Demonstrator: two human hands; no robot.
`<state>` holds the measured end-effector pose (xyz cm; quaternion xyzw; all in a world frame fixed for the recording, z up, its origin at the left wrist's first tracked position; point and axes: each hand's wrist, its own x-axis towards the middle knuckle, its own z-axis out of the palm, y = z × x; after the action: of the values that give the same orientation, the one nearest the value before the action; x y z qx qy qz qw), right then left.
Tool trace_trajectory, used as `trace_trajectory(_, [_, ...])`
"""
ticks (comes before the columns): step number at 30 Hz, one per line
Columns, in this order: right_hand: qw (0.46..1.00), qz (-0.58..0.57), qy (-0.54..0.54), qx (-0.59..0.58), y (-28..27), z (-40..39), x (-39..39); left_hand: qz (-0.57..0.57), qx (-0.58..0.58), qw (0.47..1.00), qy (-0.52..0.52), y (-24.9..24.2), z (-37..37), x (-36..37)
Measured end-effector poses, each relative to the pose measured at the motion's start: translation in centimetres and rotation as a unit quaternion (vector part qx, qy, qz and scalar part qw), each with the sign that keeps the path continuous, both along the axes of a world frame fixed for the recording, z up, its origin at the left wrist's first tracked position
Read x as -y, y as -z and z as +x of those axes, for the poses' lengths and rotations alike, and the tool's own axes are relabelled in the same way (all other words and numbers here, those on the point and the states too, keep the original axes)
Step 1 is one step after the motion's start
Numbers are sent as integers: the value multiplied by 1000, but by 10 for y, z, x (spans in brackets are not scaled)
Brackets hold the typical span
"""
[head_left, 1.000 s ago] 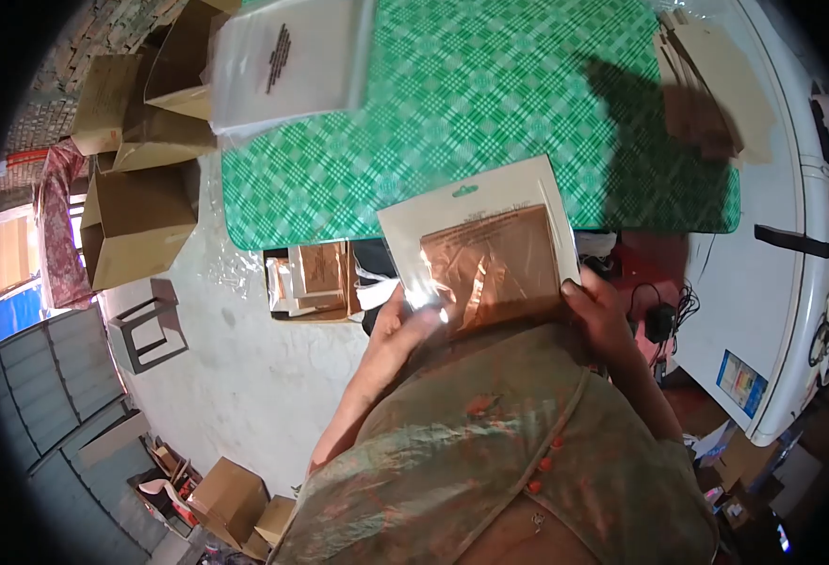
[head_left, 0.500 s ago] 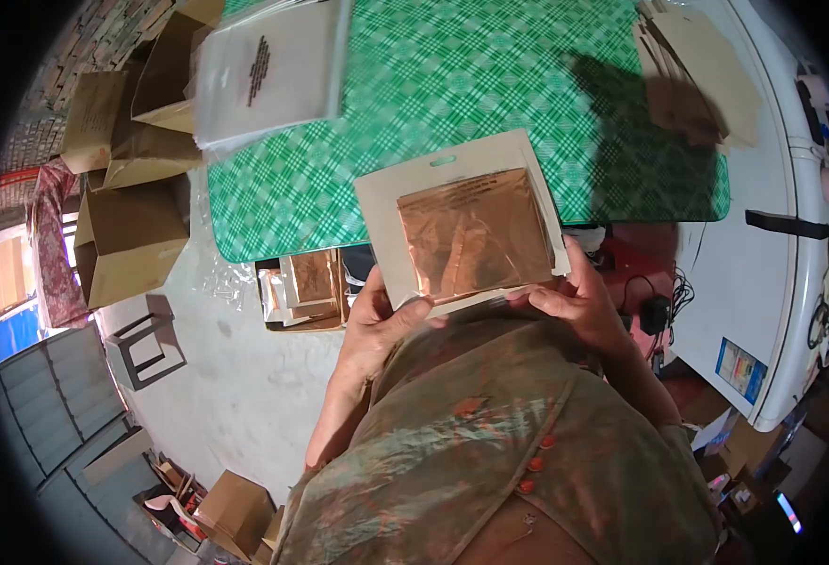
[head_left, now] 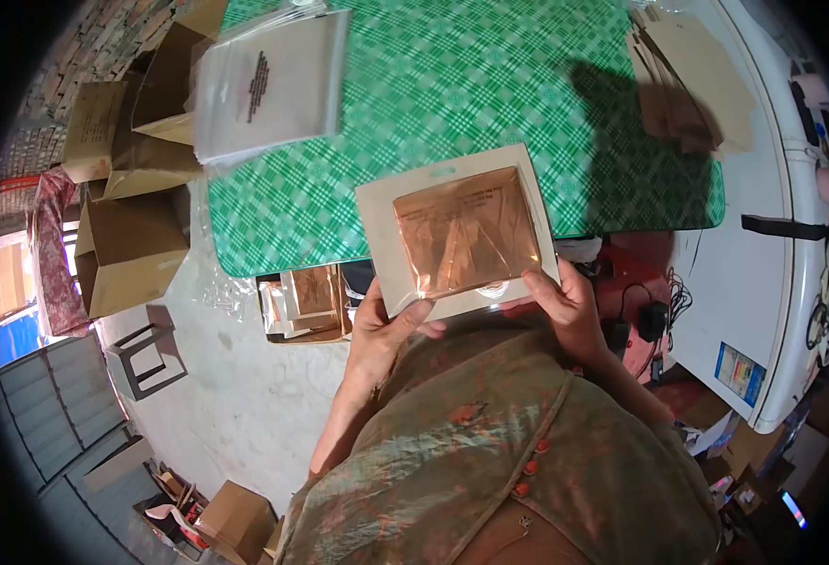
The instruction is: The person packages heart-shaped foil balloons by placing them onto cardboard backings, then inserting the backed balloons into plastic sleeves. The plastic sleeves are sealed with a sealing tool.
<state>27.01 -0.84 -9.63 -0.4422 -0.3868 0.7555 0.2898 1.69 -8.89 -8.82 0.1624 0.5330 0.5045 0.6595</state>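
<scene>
Between my two hands is a beige backing card [head_left: 378, 218] with a hang slot at its top, and on it lies a copper-coloured packet [head_left: 468, 231] in shiny clear film with dark print. My left hand [head_left: 383, 330] grips the card's lower left corner, thumb on the front. At the lower right, my right hand [head_left: 565, 303] holds the card's edge, its thumb against the packet's bottom corner. The card is tilted a little and held in front of my body, over the near edge of the green checked table [head_left: 452, 85].
A stack of clear plastic bags [head_left: 287, 89] lies at the table's far left, with beige cards [head_left: 688, 80] at the right. Below the table edge stands an open box [head_left: 311, 306] of similar packets. Open cardboard boxes [head_left: 137, 250] are at the left; a black adapter [head_left: 653, 320] with cables is at the right.
My right thumb has moved up from the card's lower edge onto the packet's lower right corner. A round white mark now shows below the packet. The left hand keeps its grip.
</scene>
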Motion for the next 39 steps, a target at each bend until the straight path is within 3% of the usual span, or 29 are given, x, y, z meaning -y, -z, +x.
trace_trajectory(5, [999, -42, -10, 5, -14, 1, -1, 15, 1, 1000, 24, -5, 1, 6])
trace_trajectory(8, [998, -39, -46, 19, -8, 13, -2, -39, -1, 995, 89, -9, -5, 9])
trace_trajectory(12, [998, -53, -37, 28, -14, 10, -3, -87, 1, 992, 90, -14, -6, 4])
trace_trajectory(18, [998, 3, -46, 41, -6, 6, 1, -6, -8, 993, 115, -11, -12, -1])
trace_trajectory(25, [999, 37, 0, 18, -1, 1, -1, -43, -14, 993, 112, -13, -12, -13])
trace_trajectory(34, [990, 56, 63, 111, -23, -11, -20, -1, -27, 999, 47, -20, -5, -44])
trace_trajectory(36, [969, 140, 103, 177, -24, -8, -29, 1, -17, 1000, 6, -21, 0, -61])
trace_trajectory(38, [858, 371, 172, 311, -19, -1, -32, 16, -13, 1000, 21, -15, -2, -64])
trace_trajectory(39, [807, 450, 140, 356, -22, 4, -35, 17, -10, 1000, 22, -14, -2, -64])
